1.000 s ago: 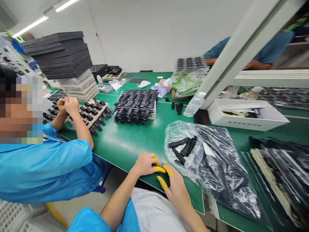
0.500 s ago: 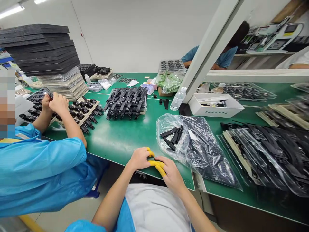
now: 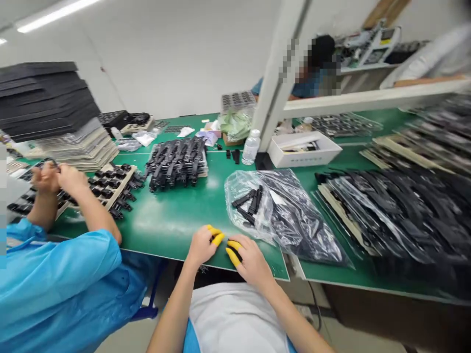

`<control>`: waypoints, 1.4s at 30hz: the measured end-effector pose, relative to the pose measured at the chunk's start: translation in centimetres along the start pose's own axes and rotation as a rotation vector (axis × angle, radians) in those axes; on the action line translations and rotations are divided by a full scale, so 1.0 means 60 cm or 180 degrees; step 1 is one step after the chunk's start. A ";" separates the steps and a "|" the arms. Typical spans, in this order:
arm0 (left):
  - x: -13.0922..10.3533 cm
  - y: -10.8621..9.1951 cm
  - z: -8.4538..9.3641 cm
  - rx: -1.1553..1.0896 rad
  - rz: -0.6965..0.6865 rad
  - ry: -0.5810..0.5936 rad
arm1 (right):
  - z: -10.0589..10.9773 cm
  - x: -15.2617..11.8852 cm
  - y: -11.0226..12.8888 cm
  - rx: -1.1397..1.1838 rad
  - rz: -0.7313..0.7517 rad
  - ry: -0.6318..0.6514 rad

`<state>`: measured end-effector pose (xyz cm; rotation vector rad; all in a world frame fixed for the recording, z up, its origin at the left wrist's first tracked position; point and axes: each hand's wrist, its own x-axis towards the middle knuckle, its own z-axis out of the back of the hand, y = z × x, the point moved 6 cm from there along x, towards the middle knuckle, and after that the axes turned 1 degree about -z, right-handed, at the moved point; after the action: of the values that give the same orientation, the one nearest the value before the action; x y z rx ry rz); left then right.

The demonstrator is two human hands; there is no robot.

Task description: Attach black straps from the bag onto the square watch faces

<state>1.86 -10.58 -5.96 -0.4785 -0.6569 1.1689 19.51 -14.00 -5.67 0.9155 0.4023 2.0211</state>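
Observation:
Yellow covers wrap some fingertips of both my hands. My left hand (image 3: 205, 245) is closed over the table's front edge, with a bit of something dark showing between thumb and fingers. Just to its right, my right hand (image 3: 248, 257) is closed too, and a small dark piece shows between its yellow fingertips. What either dark piece is cannot be made out. A narrow gap parts the two hands. Beyond my right hand, a clear plastic bag (image 3: 231, 184) holds several black straps (image 3: 253, 198). It lies against a larger bag of dark items (image 3: 294, 215) on the green table (image 3: 162, 225).
A stack of black straps (image 3: 176, 164) lies at mid-table. Behind the bags are a bottle (image 3: 251, 147) and a white box (image 3: 305, 156). Bagged straps (image 3: 386, 215) are piled at the right. A co-worker's blue sleeve (image 3: 73, 260) and hands are at the left, near a strap tray (image 3: 119, 189).
My hands have moved apart, opening a gap between the fingertips. The camera view has turned to the right. The co-worker's hands at the left have also shifted.

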 end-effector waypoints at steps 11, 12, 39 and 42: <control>0.034 0.031 0.021 -0.0342 0.0036 0.0037 | 0.015 0.034 -0.009 -0.0116 -0.0511 -0.0076; 0.036 0.032 0.021 -0.0342 0.0021 0.0019 | 0.017 0.036 -0.012 -0.0125 -0.0553 -0.0079; -0.025 0.044 0.010 -0.1114 0.0542 -0.0756 | -0.127 0.364 -0.162 -0.1302 -0.1507 0.0234; -0.033 0.044 0.010 -0.1128 0.0726 -0.0788 | -0.129 0.412 -0.202 -0.1331 -0.1665 0.0273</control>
<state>-0.82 -11.57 -7.67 -0.7287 -1.0545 1.3449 11.85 13.53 -6.63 0.4100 0.2202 1.5763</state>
